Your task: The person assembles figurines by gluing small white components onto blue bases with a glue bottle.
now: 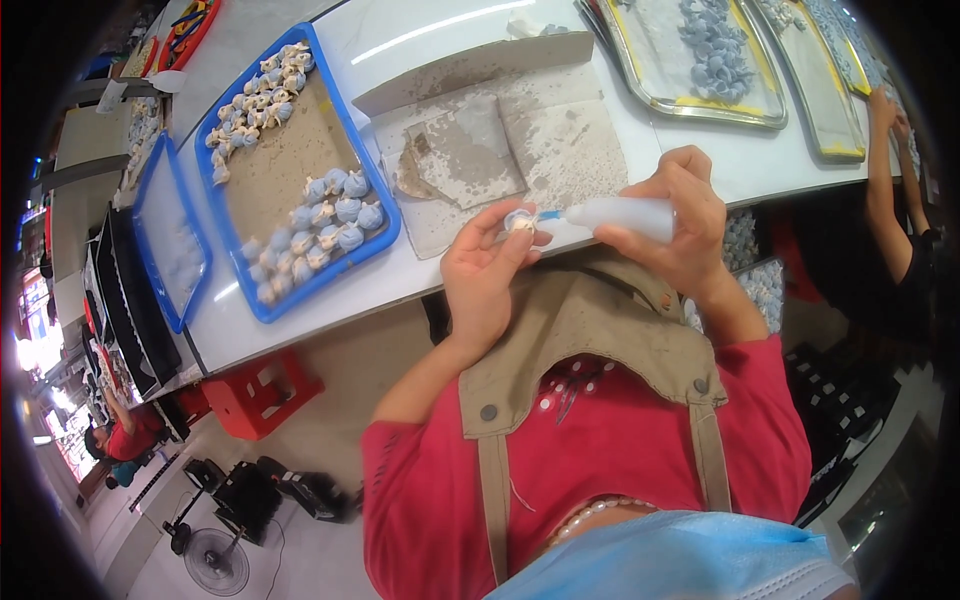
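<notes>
Between the thumb and fingers of my left hand (487, 275) is a small white and blue figurine (520, 221). My right hand (690, 215) is wrapped round a translucent white squeeze bottle (630, 214), held nearly level. Its thin blue tip (549, 214) points left and reaches the figurine; whether it touches cannot be made out. Both hands are over the table's near edge, just in front of a stained cardboard sheet (570, 130) with a raised back flap. To the left, a blue-rimmed tray (388, 240) holds figurines of the same colours in two groups, one far and one near.
Metal trays with yellow edges (700, 112) stand at the back right, one with a heap of grey-blue pieces (715, 50). Another blue tray (172, 235) lies at the far left. Below the table are a red stool (262, 395) and a fan (216, 562). A co-worker's arm (885, 200) shows at right.
</notes>
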